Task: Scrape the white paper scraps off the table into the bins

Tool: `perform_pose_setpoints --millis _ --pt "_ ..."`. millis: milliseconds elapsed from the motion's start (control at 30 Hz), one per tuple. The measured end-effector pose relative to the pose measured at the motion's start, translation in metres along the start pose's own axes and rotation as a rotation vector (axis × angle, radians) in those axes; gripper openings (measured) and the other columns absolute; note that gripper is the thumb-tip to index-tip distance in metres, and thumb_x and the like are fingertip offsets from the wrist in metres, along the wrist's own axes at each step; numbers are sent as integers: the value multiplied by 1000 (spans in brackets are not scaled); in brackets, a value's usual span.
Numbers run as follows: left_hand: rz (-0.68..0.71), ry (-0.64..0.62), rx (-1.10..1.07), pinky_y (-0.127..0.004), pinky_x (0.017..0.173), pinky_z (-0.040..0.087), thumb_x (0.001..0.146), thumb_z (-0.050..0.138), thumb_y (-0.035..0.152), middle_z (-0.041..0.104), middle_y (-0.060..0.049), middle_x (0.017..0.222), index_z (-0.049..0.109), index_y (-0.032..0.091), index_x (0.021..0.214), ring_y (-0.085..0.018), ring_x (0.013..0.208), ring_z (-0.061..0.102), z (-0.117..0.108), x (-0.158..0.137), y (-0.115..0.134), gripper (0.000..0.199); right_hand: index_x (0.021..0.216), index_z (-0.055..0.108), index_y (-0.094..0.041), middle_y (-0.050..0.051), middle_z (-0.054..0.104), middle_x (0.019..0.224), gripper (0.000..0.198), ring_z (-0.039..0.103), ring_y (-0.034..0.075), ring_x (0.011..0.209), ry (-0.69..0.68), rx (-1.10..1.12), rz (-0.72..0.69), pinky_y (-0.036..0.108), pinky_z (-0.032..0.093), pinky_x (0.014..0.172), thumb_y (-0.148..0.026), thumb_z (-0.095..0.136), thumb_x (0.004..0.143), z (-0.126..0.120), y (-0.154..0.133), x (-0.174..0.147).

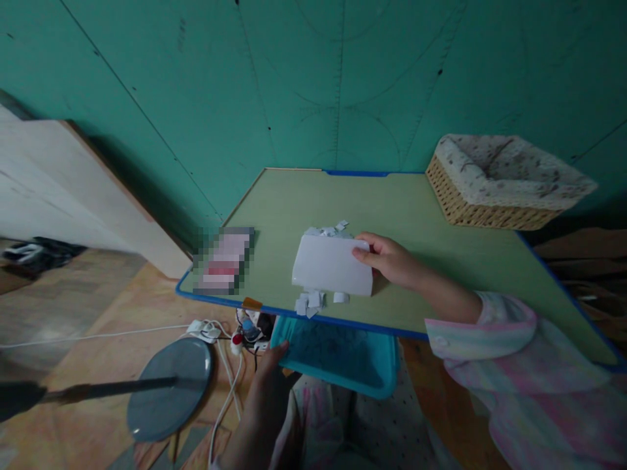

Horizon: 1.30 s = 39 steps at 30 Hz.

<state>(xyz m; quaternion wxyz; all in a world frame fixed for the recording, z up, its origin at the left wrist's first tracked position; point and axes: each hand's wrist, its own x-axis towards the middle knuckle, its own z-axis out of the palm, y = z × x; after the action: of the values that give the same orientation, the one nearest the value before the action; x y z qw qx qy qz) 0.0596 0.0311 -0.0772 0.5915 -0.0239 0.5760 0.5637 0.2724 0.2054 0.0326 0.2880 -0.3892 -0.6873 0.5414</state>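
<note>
My right hand (386,260) grips the right edge of a white card (333,264), thumb on top, over the table. Small torn paper scraps (309,303) lie at the table's front edge, just below the card, and more scraps (328,231) show behind it; whatever is under the card is hidden. Below the front edge, my left hand (273,369) holds a blue plastic tray (337,356) by its left rim, the thumb over the rim. The tray sits beneath the table edge, above my lap.
A lined wicker basket (494,205) stands at the table's back right. A blurred-out pinkish item (225,261) lies at the left on the green table (392,202). Below left are a round grey stand base (171,388), white cables (228,372) and a leaning white board (73,176).
</note>
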Motion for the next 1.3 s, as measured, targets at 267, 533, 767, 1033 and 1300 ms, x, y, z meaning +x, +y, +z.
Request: perform_pose_setpoints --millis 267,533,767,1033,1300 --pt "-131 78 -8 -54 98 41 64 64 25 73 -7 91 69 22 88 -33 114 57 6 -8 6 25 82 53 -20 -2 51 68 26 47 13 58 61 24 -16 25 34 51 -44 58 76 -2 -3 0" --pt "-142 45 -48 -45 98 43 59 67 22 74 -4 84 67 24 93 -30 110 60 5 -1 5 34 89 57 -19 0 58 76 25 53 14 64 -21 42 -36 25 41 55 -41 60 77 2 -5 -5" --pt "-258 87 -30 -49 97 43 60 62 15 70 -4 66 65 23 77 -32 113 58 5 10 13 20 89 58 -19 1 57 75 24 53 14 64 24 -41 -43 26 43 54 -40 58 78 2 -1 -3" --pt "-30 10 13 -52 95 44 64 68 28 74 -5 82 69 23 90 -33 108 61 10 -16 6 26 86 54 -21 -2 52 68 24 49 12 58 96 -12 -42 23 39 49 -43 57 78 0 -4 -1" --pt "72 -68 -43 -45 93 45 70 66 31 71 -3 98 69 27 97 -28 111 57 10 -35 6 28 91 58 -19 2 59 76 22 55 15 66 -21 -160 -81 25 41 55 -39 54 82 6 -1 -7"
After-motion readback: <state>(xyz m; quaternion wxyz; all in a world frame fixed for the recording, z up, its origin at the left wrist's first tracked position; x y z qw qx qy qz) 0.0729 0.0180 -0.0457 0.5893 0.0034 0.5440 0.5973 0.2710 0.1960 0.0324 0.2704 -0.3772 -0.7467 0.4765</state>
